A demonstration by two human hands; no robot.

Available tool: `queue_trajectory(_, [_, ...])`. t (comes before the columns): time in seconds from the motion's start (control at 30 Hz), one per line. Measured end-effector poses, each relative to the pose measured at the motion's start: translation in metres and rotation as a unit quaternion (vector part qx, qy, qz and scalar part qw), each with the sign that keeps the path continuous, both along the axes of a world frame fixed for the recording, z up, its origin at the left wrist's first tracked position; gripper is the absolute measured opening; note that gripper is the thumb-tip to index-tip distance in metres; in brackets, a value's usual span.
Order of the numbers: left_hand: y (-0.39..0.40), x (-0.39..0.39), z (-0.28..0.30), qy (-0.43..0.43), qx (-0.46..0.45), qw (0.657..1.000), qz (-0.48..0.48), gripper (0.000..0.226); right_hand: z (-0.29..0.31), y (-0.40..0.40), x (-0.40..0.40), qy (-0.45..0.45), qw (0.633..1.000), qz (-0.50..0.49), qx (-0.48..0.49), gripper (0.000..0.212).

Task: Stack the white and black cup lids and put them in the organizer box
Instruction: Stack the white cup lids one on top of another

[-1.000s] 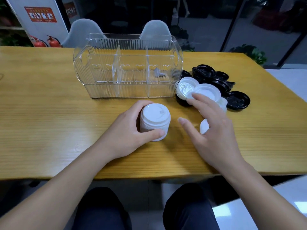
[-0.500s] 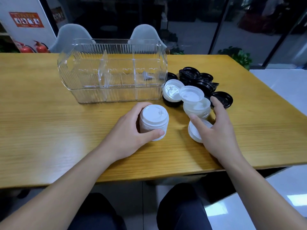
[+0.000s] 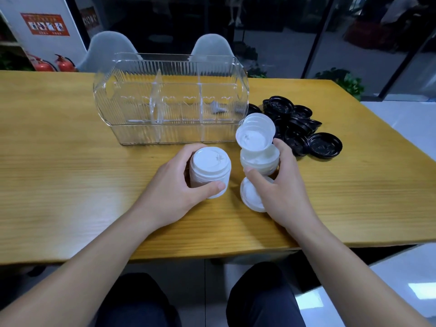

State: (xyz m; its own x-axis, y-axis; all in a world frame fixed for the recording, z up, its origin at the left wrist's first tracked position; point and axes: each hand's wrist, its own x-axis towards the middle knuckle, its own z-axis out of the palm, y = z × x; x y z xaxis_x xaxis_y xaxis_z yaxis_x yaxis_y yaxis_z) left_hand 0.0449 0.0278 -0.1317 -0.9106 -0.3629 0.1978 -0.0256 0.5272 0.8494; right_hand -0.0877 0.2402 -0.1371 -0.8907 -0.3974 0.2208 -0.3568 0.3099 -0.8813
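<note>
My left hand (image 3: pixel 179 192) wraps around a stack of white lids (image 3: pixel 210 172) standing on the wooden table (image 3: pixel 70 175). My right hand (image 3: pixel 280 187) grips a second, shorter stack of white lids (image 3: pixel 259 159) between thumb and fingers. Two tilted white lids (image 3: pixel 254 133) lean on top of that stack. One more white lid (image 3: pixel 251 197) lies flat under my right palm. A pile of black lids (image 3: pixel 299 128) lies to the right. The clear ribbed organizer box (image 3: pixel 169 100) stands behind, its compartments holding no lids.
Two pale chairs (image 3: pixel 212 47) stand beyond the table's far edge. Red fire extinguishers (image 3: pixel 63 63) stand at the back left. The table's near edge is close to my knees (image 3: pixel 259 296). A plant (image 3: pixel 349 83) sits at the far right.
My right hand moved from the flat lid to close around the short white stack, and the loose white lids now lean on it. The left hand stayed on its stack.
</note>
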Motion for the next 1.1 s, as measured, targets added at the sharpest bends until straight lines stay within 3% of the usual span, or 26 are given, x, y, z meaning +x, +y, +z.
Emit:
queue_trajectory(0.3, [-0.027, 0.017, -0.003, 0.02, 0.003, 0.996, 0.082, 0.072, -0.003, -0.042, 0.02, 0.033, 0.997, 0.054, 0.049, 0.085])
queue_trajectory(0.53, [-0.034, 0.012, -0.006, 0.037, -0.025, 0.99, 0.132, 0.073, -0.008, -0.079, 0.013, 0.171, 0.975, 0.009, 0.139, 0.081])
queue_trajectory(0.7, [-0.041, 0.01, -0.005, 0.038, -0.023, 0.988, 0.145, 0.072, -0.005, -0.092, 0.001, 0.257, 0.958, 0.002, 0.123, 0.065])
queue_trajectory(0.97, [-0.036, 0.015, -0.01, 0.048, -0.016, 0.991, 0.126, 0.068, -0.012, -0.075, -0.015, 0.324, 0.943, 0.012, 0.081, 0.026])
queue_trajectory(1.1, [-0.036, 0.017, -0.009, 0.048, -0.017, 0.991, 0.123, 0.066, -0.013, -0.072, -0.019, 0.333, 0.94, 0.03, 0.067, 0.018])
